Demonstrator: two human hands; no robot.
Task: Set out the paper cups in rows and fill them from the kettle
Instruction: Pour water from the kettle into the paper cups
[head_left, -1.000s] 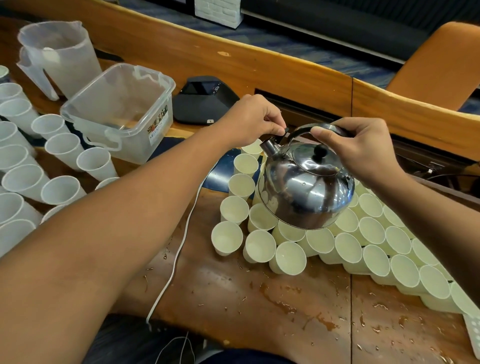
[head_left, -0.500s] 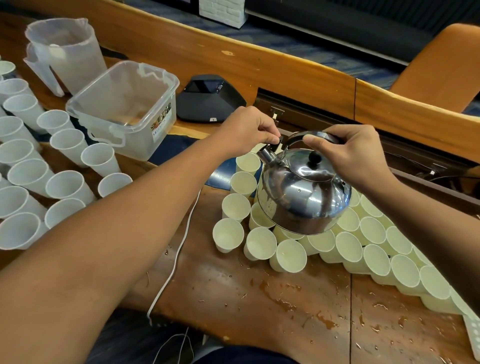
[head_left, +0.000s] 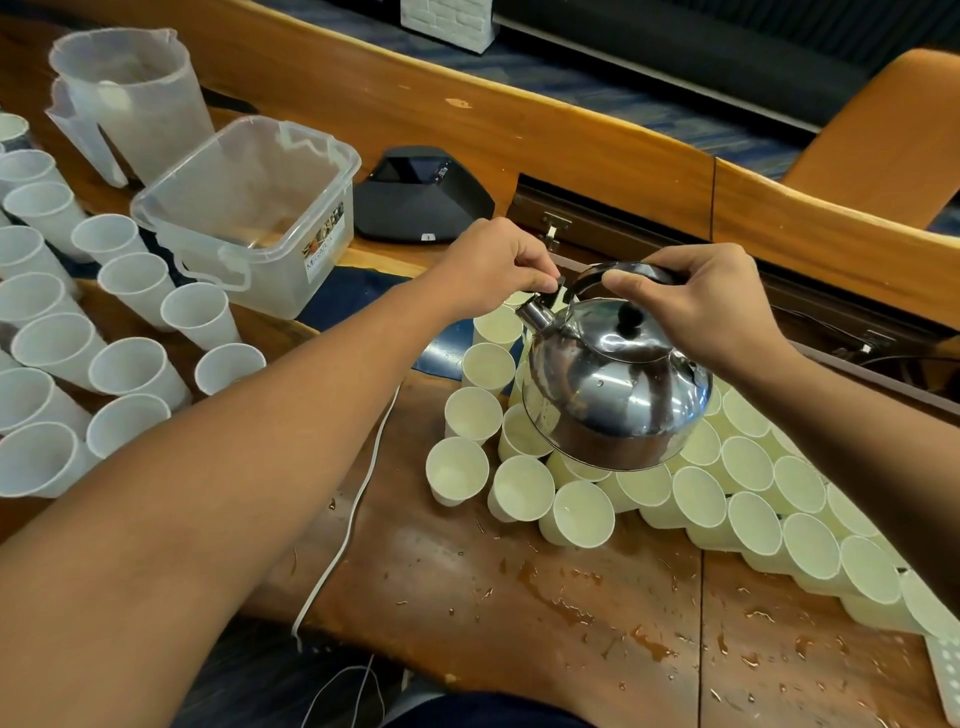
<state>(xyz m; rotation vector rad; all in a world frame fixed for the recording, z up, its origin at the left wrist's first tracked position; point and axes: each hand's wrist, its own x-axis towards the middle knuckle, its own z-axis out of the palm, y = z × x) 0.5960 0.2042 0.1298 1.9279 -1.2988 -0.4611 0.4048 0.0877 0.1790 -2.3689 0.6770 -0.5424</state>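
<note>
A shiny steel kettle (head_left: 618, 395) hangs tilted above several cream paper cups (head_left: 522, 488) set in tight rows on the wooden table (head_left: 519, 623). My right hand (head_left: 706, 306) grips the kettle's black arched handle from above. My left hand (head_left: 493, 265) pinches the small black cap lever at the spout, which points to the far left over the cups. No stream of water is visible. The kettle hides the cups right under it.
Several white plastic cups (head_left: 137, 366) stand at the left. A clear plastic tub (head_left: 249, 218), a clear jug (head_left: 130, 98) and a black device (head_left: 421, 200) sit behind. A white cable (head_left: 343, 540) crosses the table. Water drops lie on the near tabletop.
The kettle and both hands have shifted slightly nearer and lower over the cup rows. My view has swung left, showing more white plastic cups.
</note>
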